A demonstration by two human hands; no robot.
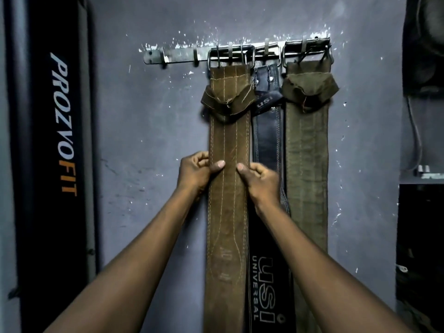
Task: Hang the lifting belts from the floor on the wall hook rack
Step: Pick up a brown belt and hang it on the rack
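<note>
Hands, left hand point(195, 173) and right hand point(260, 181), pinch the hooked brown belt point(228, 212) edges; I judge straightening underway, release next.

Both hands — left hand point(195, 170), right hand point(260, 180) — pinch hanging brown belt point(228, 212) edges.

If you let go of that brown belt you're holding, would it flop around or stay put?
The brown belt hangs flat and straight from its buckle on the hook rack, so it is probably stiff and would stay put. Both hands pinch only its edges; it looks thick, likely heavy.
</note>
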